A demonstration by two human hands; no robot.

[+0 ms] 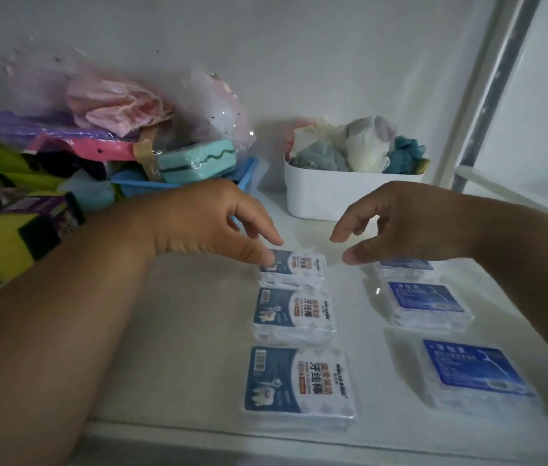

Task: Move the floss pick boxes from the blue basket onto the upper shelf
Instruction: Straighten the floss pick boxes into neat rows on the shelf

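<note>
Several clear floss pick boxes lie flat on the white shelf [178, 331] in two columns. The left column has white-and-blue labels: a far box [296, 269], a middle box [294, 314] and a near box [299, 381]. The right column has blue labels: a far box [404, 267], a middle box [427, 302] and a near box [474, 375]. My left hand [212, 223] hovers over the far left box, thumb tip touching its edge, fingers apart. My right hand [400, 223] hangs over the far right box, fingers curled and apart, holding nothing.
A white bin [333, 193] of bath puffs stands at the back. A blue basket [245, 173] with sponges and wrapped items sits back left. Yellow-and-black sponges [13, 237] pile at the left. A metal shelf post [488, 95] rises at the right.
</note>
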